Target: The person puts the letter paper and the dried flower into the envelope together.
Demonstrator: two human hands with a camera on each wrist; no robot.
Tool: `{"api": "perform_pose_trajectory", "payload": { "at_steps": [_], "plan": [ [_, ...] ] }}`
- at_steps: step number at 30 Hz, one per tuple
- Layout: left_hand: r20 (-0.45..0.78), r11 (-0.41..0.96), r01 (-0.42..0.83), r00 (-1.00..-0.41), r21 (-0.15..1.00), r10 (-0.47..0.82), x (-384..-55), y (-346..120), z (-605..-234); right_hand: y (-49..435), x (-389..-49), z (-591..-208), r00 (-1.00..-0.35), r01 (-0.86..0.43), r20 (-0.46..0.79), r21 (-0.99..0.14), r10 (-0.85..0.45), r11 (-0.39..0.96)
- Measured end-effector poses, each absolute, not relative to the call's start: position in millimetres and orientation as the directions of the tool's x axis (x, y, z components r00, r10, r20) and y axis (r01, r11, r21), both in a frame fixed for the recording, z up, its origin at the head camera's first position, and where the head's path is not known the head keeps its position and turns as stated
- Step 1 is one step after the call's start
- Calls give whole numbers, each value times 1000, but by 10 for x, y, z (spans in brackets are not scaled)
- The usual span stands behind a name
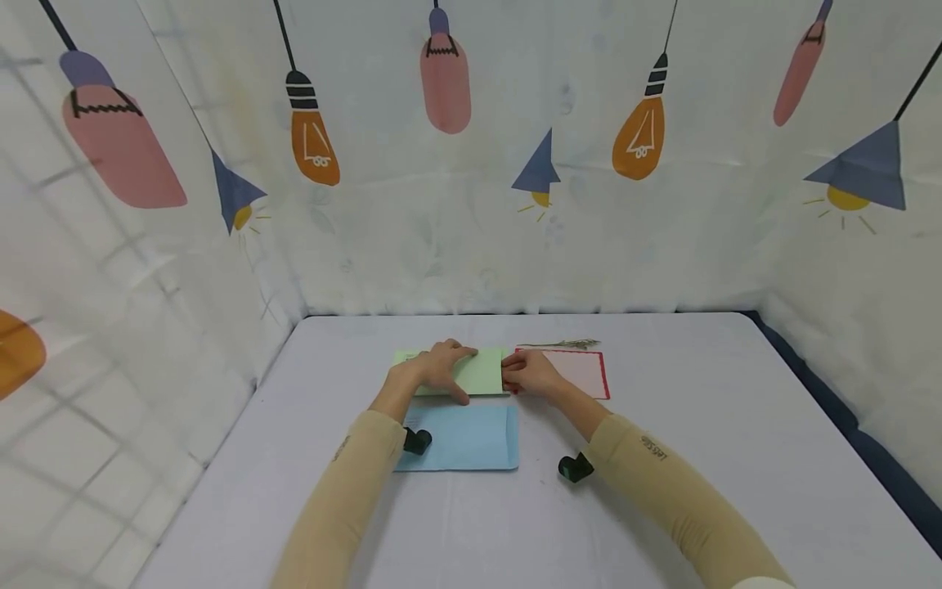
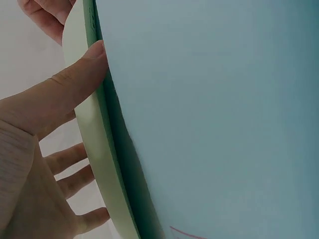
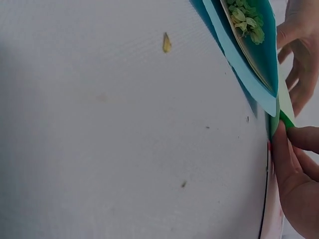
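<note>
A pale green envelope (image 1: 484, 372) lies flat on the table in front of both hands. My left hand (image 1: 441, 366) rests across it with spread fingers, thumb at its near edge and fingertips toward the far edge. At the envelope's right end, my right hand (image 1: 531, 375) pinches the edge between thumb and fingers, as the right wrist view shows close up. Nearer to me lies a light blue envelope (image 1: 464, 442). Its right end gapes in the right wrist view, with dried green-yellow flowers (image 3: 246, 22) inside. Partly under my right hand is a pink card with a red border (image 1: 585, 372).
A thin dried sprig (image 1: 577, 343) lies just beyond the pink card. A small yellow petal (image 3: 166, 44) and dark crumbs are scattered on the white table (image 1: 662, 442). Patterned cloth walls (image 1: 471, 229) stand behind the table and at both sides.
</note>
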State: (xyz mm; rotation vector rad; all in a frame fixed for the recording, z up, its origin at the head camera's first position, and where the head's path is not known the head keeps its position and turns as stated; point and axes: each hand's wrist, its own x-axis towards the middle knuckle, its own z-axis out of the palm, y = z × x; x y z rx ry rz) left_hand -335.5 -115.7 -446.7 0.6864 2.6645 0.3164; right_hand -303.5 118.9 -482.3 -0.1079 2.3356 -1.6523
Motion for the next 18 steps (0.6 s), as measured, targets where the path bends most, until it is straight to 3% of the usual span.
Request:
{"api": "perform_pose_trajectory", "payload": {
  "at_steps": [18],
  "plan": [
    [-264, 841, 429, -813, 330, 519, -3328, -1261, -4483, 1186, -3013, -4818, -956, 6, -132, -901, -261, 434]
  ]
}}
